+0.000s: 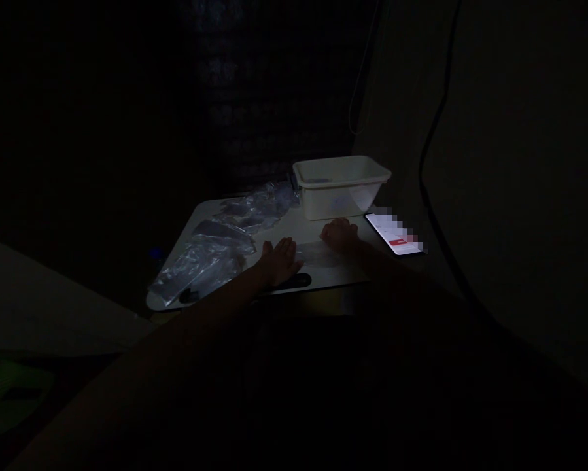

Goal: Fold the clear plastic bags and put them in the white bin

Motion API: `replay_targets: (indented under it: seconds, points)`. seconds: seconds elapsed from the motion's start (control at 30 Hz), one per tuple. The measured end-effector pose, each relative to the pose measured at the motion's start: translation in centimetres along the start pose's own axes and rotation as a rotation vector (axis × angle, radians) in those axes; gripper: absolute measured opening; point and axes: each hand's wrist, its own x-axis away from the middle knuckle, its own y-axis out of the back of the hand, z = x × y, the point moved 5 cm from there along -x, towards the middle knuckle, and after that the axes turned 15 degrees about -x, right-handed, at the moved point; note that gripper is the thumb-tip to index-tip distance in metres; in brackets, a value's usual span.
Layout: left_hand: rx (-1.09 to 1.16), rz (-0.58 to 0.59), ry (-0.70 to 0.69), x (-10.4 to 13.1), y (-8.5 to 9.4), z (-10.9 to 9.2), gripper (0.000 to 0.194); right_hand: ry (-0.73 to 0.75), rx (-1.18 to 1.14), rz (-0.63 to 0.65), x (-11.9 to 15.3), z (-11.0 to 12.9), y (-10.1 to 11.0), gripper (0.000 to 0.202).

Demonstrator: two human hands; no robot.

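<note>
Centrally, your two hands work over a pale tabletop (pixel 290 226) in a very dark room. Your left hand (pixel 280 260) lies palm down near the front edge, its fingers extended and somewhat spread, at the left end of a clear plastic sheet (pixel 318 254), possibly a bag. Your right hand (pixel 340 233) is curled with the knuckles up at the far right part of the same sheet; you cannot tell from this view whether its fingers pinch the film or only press on it. The sheet thus lies flat on the tabletop between your hands.

To the left of your left hand, note a heap of crumpled clear plastic bags (pixel 210 252), reaching back toward a white bin (pixel 340 201). This bin stands upright beyond your right hand; some indistinct contents show inside it. Right of the bin, observe a lit phone (pixel 392 234), lying screen up at the tabletop's right side, its display partly pixelated. A dark slot (pixel 301 280) marks the front edge beside your left hand, and a black cable (pixel 422 170) hangs along the wall at right.
</note>
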Motion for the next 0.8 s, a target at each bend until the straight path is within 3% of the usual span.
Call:
replay_targets:
  seconds: [0.3, 0.8]
  points:
    - [0.014, 0.006, 0.008, -0.08, 0.38, 0.33, 0.060, -0.012, 0.039, 0.098, -0.22, -0.55, -0.29, 0.033]
    - [0.103, -0.004, 0.031, -0.02, 0.69, 0.54, 0.063, 0.064, -0.018, 0.095, 0.22, 0.34, -0.05, 0.027]
